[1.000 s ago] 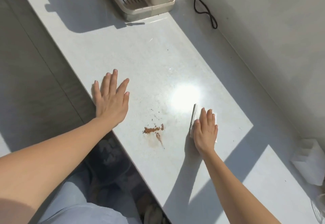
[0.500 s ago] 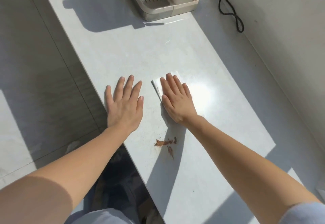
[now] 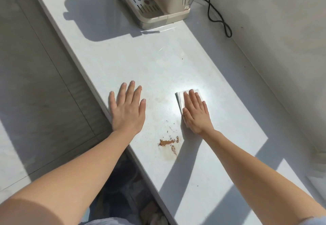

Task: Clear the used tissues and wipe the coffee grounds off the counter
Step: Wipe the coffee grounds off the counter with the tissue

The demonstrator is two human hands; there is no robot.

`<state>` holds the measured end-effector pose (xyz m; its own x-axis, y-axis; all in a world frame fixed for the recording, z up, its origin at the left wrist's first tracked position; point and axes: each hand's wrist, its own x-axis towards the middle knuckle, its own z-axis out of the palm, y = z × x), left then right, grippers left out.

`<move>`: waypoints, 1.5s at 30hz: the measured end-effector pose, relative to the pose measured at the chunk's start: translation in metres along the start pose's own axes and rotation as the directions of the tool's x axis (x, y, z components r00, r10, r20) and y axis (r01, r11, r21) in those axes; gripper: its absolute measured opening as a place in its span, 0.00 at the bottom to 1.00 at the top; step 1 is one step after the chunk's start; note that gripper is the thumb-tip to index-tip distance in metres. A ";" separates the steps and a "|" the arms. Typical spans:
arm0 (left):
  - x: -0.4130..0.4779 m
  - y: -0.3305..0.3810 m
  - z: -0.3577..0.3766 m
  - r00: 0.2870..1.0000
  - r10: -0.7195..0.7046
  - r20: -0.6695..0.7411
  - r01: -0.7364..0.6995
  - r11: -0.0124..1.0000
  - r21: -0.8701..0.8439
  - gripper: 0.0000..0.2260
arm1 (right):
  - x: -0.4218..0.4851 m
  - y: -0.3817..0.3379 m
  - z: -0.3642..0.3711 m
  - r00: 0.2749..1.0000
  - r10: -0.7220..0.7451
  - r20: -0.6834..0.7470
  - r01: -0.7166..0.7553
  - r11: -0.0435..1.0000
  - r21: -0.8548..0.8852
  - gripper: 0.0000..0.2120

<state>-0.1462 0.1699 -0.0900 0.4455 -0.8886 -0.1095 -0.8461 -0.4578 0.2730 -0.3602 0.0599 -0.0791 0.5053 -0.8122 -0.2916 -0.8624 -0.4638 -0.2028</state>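
Pressing tissue [image 3: 181,99] flat w/ right hand [image 3: 195,115], fingers extended, to wipe grounds [image 3: 165,142]; left hand [image 3: 127,111] splayed, bracing on counter [image 3: 158,62].

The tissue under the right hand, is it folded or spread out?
Folded. The tissue shows several stacked layers along its left edge, and the right hand presses it flat on the counter.

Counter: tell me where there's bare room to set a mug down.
Widest bare patch: between the coffee machine and the two hands. Also free: right of the right hand, toward the wall. Crowded: the front edge, with the left hand, the grounds and the tissue.
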 end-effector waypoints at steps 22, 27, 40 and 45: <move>0.119 -0.078 -0.032 0.927 0.372 0.056 -0.376 0.920 0.112 0.22 | -0.130 -0.096 0.060 0.666 0.737 -0.114 -0.686 0.666 0.295 0.26; 0.120 -0.077 -0.036 0.912 0.397 0.104 -0.409 0.900 0.151 0.24 | -0.085 -0.152 0.060 0.426 0.904 -0.028 -0.832 0.404 0.380 0.27; 0.123 -0.079 -0.043 0.897 0.422 0.132 -0.431 0.901 0.049 0.23 | 0.019 -0.197 0.038 0.764 0.643 -0.048 -0.603 0.738 0.303 0.28; 0.125 -0.081 -0.042 0.902 0.410 0.132 -0.417 0.908 0.031 0.24 | -0.024 -0.165 0.041 0.801 0.595 -0.065 -0.544 0.770 0.334 0.26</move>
<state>-0.0098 0.0974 -0.0857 0.0165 -0.9935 -0.1129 -0.9633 -0.0460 0.2643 -0.2287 0.1709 -0.0773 -0.1098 -0.9496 -0.2936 -0.9287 0.2032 -0.3100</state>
